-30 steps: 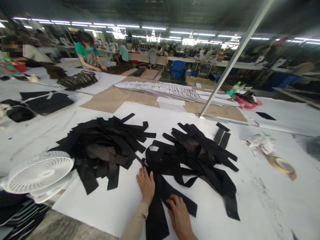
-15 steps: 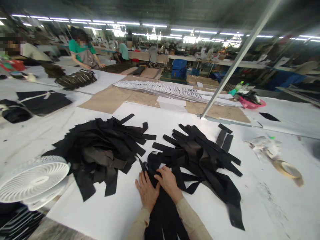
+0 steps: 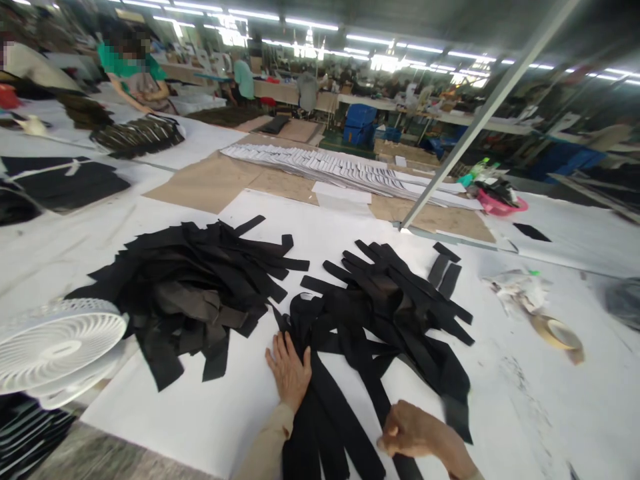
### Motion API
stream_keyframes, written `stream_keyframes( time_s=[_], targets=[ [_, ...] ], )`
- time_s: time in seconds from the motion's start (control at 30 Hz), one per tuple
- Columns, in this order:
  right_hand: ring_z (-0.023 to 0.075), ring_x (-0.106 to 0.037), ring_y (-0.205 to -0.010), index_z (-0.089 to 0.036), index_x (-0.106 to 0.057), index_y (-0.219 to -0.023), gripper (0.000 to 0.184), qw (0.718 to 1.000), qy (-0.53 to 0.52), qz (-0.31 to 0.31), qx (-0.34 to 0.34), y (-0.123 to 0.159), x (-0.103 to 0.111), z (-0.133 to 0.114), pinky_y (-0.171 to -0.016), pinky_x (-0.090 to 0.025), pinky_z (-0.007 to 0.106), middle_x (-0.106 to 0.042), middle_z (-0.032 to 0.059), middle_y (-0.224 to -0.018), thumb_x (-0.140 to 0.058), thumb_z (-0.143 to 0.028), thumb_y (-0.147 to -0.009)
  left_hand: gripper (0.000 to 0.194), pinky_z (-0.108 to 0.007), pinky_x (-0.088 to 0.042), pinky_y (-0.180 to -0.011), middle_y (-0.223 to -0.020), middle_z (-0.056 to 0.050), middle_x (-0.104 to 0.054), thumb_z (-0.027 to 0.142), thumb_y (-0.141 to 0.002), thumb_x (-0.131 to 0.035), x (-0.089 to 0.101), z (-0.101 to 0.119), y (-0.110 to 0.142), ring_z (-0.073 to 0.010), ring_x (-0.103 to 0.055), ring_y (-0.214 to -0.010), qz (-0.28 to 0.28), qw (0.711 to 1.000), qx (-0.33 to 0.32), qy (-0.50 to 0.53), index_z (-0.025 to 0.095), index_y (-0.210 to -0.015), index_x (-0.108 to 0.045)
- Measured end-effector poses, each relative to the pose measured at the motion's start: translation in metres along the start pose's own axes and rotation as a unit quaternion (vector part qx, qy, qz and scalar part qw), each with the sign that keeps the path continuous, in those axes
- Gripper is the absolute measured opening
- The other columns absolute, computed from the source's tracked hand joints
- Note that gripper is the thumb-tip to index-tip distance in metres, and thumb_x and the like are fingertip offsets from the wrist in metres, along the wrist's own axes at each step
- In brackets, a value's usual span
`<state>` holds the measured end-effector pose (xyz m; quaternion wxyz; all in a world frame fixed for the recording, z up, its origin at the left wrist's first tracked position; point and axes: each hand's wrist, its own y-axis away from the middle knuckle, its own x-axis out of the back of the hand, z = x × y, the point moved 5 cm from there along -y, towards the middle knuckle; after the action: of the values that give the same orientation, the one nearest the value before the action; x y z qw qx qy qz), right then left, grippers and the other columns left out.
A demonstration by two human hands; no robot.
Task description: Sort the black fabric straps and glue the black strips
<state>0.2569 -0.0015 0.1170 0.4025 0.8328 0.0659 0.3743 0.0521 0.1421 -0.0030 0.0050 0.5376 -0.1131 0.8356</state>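
Note:
My left hand [image 3: 290, 375] lies flat with fingers apart, pressing on the left edge of a bunch of black fabric strips [image 3: 327, 407] that fans toward the table's near side. To the right, my right hand [image 3: 417, 430] is closed around one long black fabric strip [image 3: 373, 383], whose lower end runs on past the fist. A heap of black fabric pieces [image 3: 190, 267] spreads to the left of my hands. Beyond and to the right lies a second pile of black strips [image 3: 387, 287], touching the bunch.
A white fan [image 3: 65, 347] stands at the left edge. On the right are a tape roll [image 3: 557, 331] and crumpled plastic [image 3: 520, 288]. A slanted metal pole [image 3: 460, 150] rises behind the piles, near stacked white pieces [image 3: 310, 163] and a pink basket [image 3: 500, 202]. A co-worker [image 3: 137, 73] stands far left.
My right hand has moved from beside the left hand toward the near right, drawing a strip out from the bunch. My left hand has flattened on the fabric. The view has shifted slightly.

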Motion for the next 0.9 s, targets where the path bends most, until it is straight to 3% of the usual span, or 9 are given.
stream_keyframes(
  time_s=[0.1,0.17,0.23,0.3,0.4,0.5,0.6,0.73,0.9],
  targets=[
    [0.0159,-0.055,-0.048,-0.021,-0.064,-0.045,0.042,0.998,0.058,0.002,0.031,-0.010,0.014,-0.021,-0.058,-0.039,0.030,-0.058,0.0044,-0.046,-0.055,-0.039,-0.082,0.065,-0.060,-0.016,-0.111,-0.142,-0.028,-0.038,0.044,-0.091,-0.039,-0.001,0.001,0.000,-0.0362,-0.026,-0.137,-0.005,1.000,-0.001,-0.001,-0.001,-0.137,-0.038],
    [0.0192,-0.061,-0.061,-0.020,-0.065,-0.053,0.049,0.988,0.088,0.122,0.024,-0.032,0.032,-0.035,-0.065,-0.041,0.030,-0.063,0.0070,-0.057,-0.045,-0.046,-0.090,0.065,-0.060,-0.015,-0.111,-0.142,-0.028,-0.037,0.044,-0.091,-0.039,-0.001,0.001,0.000,-0.0363,-0.026,-0.138,-0.005,1.000,-0.001,-0.003,-0.002,-0.137,-0.037],
    [0.0244,-0.063,-0.086,-0.017,-0.069,-0.083,0.041,0.966,0.101,0.237,-0.011,-0.060,0.042,-0.045,-0.075,-0.043,0.032,-0.068,0.0114,-0.085,-0.044,-0.048,-0.092,0.065,-0.060,-0.015,-0.111,-0.142,-0.028,-0.038,0.044,-0.092,-0.038,-0.002,0.001,0.000,-0.0360,-0.026,-0.137,0.001,1.000,0.000,-0.001,-0.002,-0.137,-0.038],
    [0.0315,-0.058,-0.101,-0.009,-0.061,-0.113,0.048,0.954,0.109,0.277,-0.039,-0.089,0.036,-0.054,-0.083,-0.043,0.040,-0.064,0.0209,-0.104,-0.047,-0.049,-0.090,0.061,-0.058,-0.015,-0.111,-0.142,-0.027,-0.039,0.042,-0.093,-0.035,-0.002,-0.001,0.000,-0.0348,-0.028,-0.137,0.011,1.000,0.004,0.007,0.000,-0.137,-0.039],
    [0.0349,-0.054,-0.106,-0.005,-0.052,-0.127,0.053,0.964,0.107,0.245,0.004,-0.122,0.007,-0.081,-0.086,-0.042,0.045,-0.059,0.0258,-0.113,-0.055,-0.040,-0.087,0.056,-0.056,-0.017,-0.112,-0.141,-0.025,-0.042,0.037,-0.096,-0.029,-0.004,-0.005,0.001,-0.0324,-0.030,-0.137,0.021,1.000,0.006,0.022,0.002,-0.137,-0.039],
    [0.0268,-0.050,-0.113,-0.020,-0.059,-0.121,0.038,0.969,0.102,0.180,0.138,-0.133,-0.027,-0.122,-0.092,-0.040,0.036,-0.060,0.0101,-0.121,-0.058,-0.022,-0.083,0.060,-0.056,-0.020,-0.111,-0.139,-0.027,-0.042,0.041,-0.096,-0.027,-0.005,-0.009,0.002,-0.0324,-0.032,-0.135,0.029,0.999,0.001,0.041,0.001,-0.141,-0.032],
    [0.0185,-0.055,-0.105,-0.023,-0.065,-0.112,0.037,0.962,0.093,0.109,0.232,-0.132,-0.044,-0.144,-0.088,-0.042,0.025,-0.065,-0.0004,-0.113,-0.055,-0.010,-0.079,0.066,-0.056,-0.021,-0.110,-0.139,-0.027,-0.042,0.046,-0.095,-0.026,-0.005,-0.011,0.002,-0.0323,-0.033,-0.135,0.036,0.998,0.007,0.059,0.002,-0.144,-0.023],
    [0.0159,-0.054,-0.111,-0.027,-0.051,-0.131,0.050,0.965,0.074,0.102,0.231,-0.124,-0.022,-0.120,-0.094,-0.040,0.023,-0.059,-0.0008,-0.126,-0.060,-0.022,-0.082,0.070,-0.057,-0.018,-0.111,-0.140,-0.027,-0.040,0.049,-0.094,-0.031,-0.004,-0.007,0.001,-0.0334,-0.030,-0.136,0.027,0.998,0.012,0.052,0.003,-0.145,-0.020],
    [0.0318,-0.049,-0.114,-0.014,-0.058,-0.121,0.036,0.975,0.085,0.198,0.048,-0.093,-0.005,-0.051,-0.092,-0.040,0.046,-0.054,0.0192,-0.123,-0.041,-0.029,-0.094,0.074,-0.057,-0.015,-0.112,-0.140,-0.028,-0.039,0.051,-0.092,-0.035,-0.001,-0.002,0.000,-0.0349,-0.029,-0.136,0.018,0.999,0.004,0.028,-0.001,-0.144,-0.022]
  ],
)
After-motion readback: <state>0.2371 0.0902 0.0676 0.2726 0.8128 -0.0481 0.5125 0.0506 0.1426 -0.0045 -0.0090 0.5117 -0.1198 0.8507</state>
